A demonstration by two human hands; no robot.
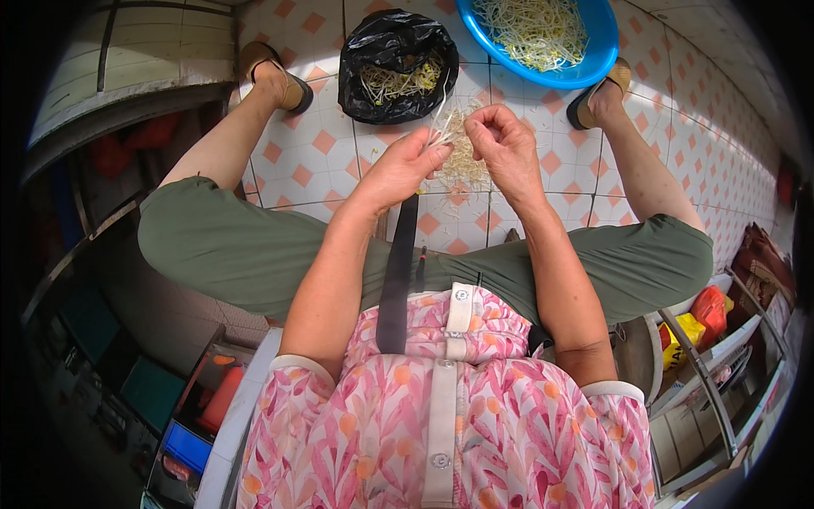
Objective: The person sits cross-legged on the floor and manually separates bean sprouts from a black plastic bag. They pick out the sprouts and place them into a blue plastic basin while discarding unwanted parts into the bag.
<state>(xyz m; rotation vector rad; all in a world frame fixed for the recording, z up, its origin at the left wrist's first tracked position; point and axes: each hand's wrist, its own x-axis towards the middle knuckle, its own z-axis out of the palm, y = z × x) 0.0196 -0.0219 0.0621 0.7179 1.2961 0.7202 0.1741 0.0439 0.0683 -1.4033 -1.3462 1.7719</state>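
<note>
My left hand (410, 165) holds a few thin white bean sprouts (443, 130) between thumb and fingers, their stems sticking up past the fingertips. Close beside it on the right, my right hand (505, 143) has its thumb and forefinger pinched together; no item shows in them. Under both hands, a loose heap of pale sprout roots and trimmings (467, 162) lies on the tiled floor. A black plastic bag (356, 83), its mouth rolled open, stands beyond my left hand with bean sprouts inside. At the top right, a blue plastic basin (575, 77) holds a larger pile of sprouts.
My feet in tan shoes (296, 89) stand wide apart on the patterned tile floor (305, 146). A dark strap (399, 273) hangs down my front. On the right is a metal-framed rack (699, 382) with bags; on the left stands a shelf with a blue box (187, 447).
</note>
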